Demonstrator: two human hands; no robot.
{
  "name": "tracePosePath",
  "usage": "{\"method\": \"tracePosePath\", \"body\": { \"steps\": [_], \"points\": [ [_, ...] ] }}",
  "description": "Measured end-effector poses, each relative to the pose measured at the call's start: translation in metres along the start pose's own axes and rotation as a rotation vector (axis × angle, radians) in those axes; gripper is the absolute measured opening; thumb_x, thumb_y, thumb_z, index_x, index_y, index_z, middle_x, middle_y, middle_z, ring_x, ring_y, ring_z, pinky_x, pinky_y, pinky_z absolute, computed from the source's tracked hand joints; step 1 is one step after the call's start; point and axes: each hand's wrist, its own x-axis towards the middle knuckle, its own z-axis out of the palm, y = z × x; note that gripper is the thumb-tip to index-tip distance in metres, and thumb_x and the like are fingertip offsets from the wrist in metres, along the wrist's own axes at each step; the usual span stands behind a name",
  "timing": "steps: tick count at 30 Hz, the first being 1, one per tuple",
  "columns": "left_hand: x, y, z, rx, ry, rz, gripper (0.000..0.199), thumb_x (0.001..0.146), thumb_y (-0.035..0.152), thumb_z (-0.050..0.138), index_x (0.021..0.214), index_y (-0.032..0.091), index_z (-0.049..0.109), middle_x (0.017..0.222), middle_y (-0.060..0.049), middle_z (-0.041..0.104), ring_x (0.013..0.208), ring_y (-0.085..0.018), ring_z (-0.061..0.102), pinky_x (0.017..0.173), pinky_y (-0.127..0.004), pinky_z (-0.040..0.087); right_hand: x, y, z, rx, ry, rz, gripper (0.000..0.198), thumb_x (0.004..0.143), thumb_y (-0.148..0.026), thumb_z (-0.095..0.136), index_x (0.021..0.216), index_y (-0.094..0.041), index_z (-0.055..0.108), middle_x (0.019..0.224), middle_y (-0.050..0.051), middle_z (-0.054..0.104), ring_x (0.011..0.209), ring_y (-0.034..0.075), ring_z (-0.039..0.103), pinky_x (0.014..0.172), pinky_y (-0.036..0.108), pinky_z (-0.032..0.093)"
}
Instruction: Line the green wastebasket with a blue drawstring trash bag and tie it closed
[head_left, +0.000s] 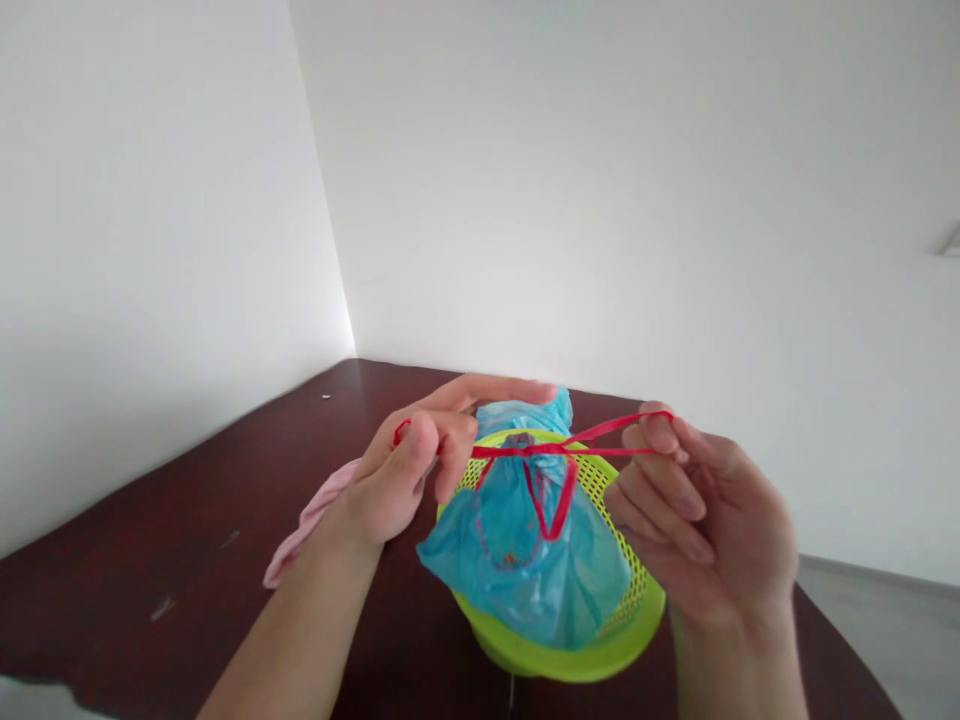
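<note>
A blue plastic drawstring bag (555,590) sits in a yellow-green perforated basket (585,665), its neck gathered at the top. Red drawstring (600,450) stretches sideways across that neck, and a loose red loop hangs down over the bag's front. My left hand (412,450) pinches one end of the drawstring between thumb and bent fingers, with the index finger extended to the right. On the other side, my right hand (697,500) has the drawstring's looped end hooked at its fingertips, the fingers curled. Both hands are raised above the basket's rim.
The dark red-brown table (247,480) reaches to white walls behind and at left. A pink cloth (311,525) lies left of the basket, partly behind my left forearm. More blue plastic (559,408) shows behind the basket. A small white bit (326,397) lies farther back.
</note>
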Motion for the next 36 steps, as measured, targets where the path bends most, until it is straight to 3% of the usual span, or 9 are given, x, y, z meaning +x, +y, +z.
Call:
{"method": "tracePosePath", "body": {
  "steps": [6, 9, 12, 15, 19, 21, 27, 32, 36],
  "points": [
    [0.000, 0.001, -0.010, 0.113, 0.075, 0.141, 0.087, 0.115, 0.084, 0.048, 0.051, 0.026, 0.051, 0.097, -0.017, 0.082, 0.094, -0.031, 0.076, 0.076, -0.047, 0.063, 0.008, -0.009, -0.021, 0.102, 0.091, 0.008, 0.032, 0.097, -0.032, 0.079, 0.078, -0.025, 0.056, 0.059, -0.015, 0.025, 0.043, 0.006, 0.005, 0.043, 0.020, 0.025],
    [0.004, 0.003, -0.004, 0.175, 0.233, 0.229, 0.084, 0.119, 0.077, 0.045, 0.055, 0.025, 0.056, 0.095, -0.016, 0.080, 0.092, -0.029, 0.073, 0.084, -0.047, 0.064, 0.012, -0.010, -0.025, 0.049, 0.073, 0.048, 0.050, 0.098, -0.042, 0.082, 0.070, -0.026, 0.043, 0.057, -0.014, 0.020, 0.046, 0.008, 0.006, 0.045, 0.022, 0.029],
    [0.010, 0.007, -0.002, 0.272, 0.388, 0.236, 0.079, 0.121, 0.079, 0.039, 0.077, 0.024, 0.075, 0.100, -0.014, 0.081, 0.095, -0.029, 0.074, 0.085, -0.044, 0.063, 0.014, -0.012, -0.025, 0.003, 0.078, 0.055, 0.061, 0.099, -0.044, 0.084, 0.069, -0.027, 0.034, 0.057, -0.013, 0.019, 0.049, 0.009, 0.008, 0.046, 0.023, 0.031],
    [0.013, 0.010, -0.017, 0.485, 0.269, 0.166, 0.068, 0.124, 0.070, 0.042, 0.093, 0.023, 0.080, 0.093, -0.009, 0.081, 0.081, -0.023, 0.070, 0.075, -0.036, 0.055, 0.013, -0.016, -0.027, 0.003, 0.111, 0.014, 0.065, 0.097, -0.038, 0.090, 0.069, -0.026, 0.032, 0.062, -0.011, 0.024, 0.054, 0.010, 0.011, 0.046, 0.022, 0.031],
    [0.017, 0.010, -0.049, 0.667, -0.110, 0.172, 0.061, 0.124, 0.061, 0.054, 0.081, 0.024, 0.077, 0.073, -0.003, 0.075, 0.069, -0.019, 0.067, 0.073, -0.031, 0.048, 0.013, -0.022, -0.040, 0.035, 0.201, -0.053, 0.061, 0.092, -0.025, 0.095, 0.071, -0.024, 0.038, 0.064, -0.012, 0.028, 0.053, 0.008, 0.015, 0.044, 0.020, 0.032],
    [0.019, 0.007, -0.060, 0.741, -0.204, 0.159, 0.055, 0.120, 0.063, 0.061, 0.084, 0.027, 0.083, 0.076, -0.003, 0.078, 0.073, -0.020, 0.069, 0.074, -0.031, 0.047, 0.015, -0.024, -0.048, 0.062, 0.254, -0.103, 0.059, 0.090, -0.020, 0.096, 0.071, -0.023, 0.040, 0.064, -0.013, 0.032, 0.051, 0.006, 0.017, 0.043, 0.018, 0.033],
    [0.019, -0.004, -0.062, 1.237, -0.008, -0.103, 0.042, 0.111, 0.060, 0.069, 0.084, 0.032, 0.085, 0.073, -0.004, 0.075, 0.063, -0.025, 0.060, 0.065, -0.037, 0.031, 0.014, -0.020, -0.047, 0.145, 0.365, -0.198, 0.052, 0.088, -0.014, 0.094, 0.074, -0.023, 0.045, 0.062, -0.013, 0.037, 0.047, 0.004, 0.025, 0.042, 0.018, 0.037],
    [0.020, -0.008, -0.056, 1.078, 0.111, -0.164, 0.023, 0.112, 0.046, 0.070, 0.118, 0.035, 0.088, 0.101, -0.003, 0.089, 0.075, -0.025, 0.074, 0.068, -0.034, 0.045, 0.011, -0.016, -0.036, 0.178, 0.375, -0.174, 0.051, 0.085, -0.010, 0.093, 0.073, -0.023, 0.045, 0.060, -0.013, 0.038, 0.047, 0.004, 0.025, 0.040, 0.019, 0.037],
    [0.027, -0.011, -0.052, 0.523, 0.218, -0.124, 0.029, 0.118, 0.045, 0.064, 0.134, 0.027, 0.079, 0.130, -0.009, 0.088, 0.089, -0.020, 0.082, 0.083, -0.032, 0.063, 0.014, -0.014, -0.037, 0.178, 0.394, -0.191, 0.051, 0.087, -0.012, 0.091, 0.072, -0.023, 0.043, 0.059, -0.013, 0.036, 0.047, 0.004, 0.021, 0.040, 0.019, 0.035]
  ]
}}
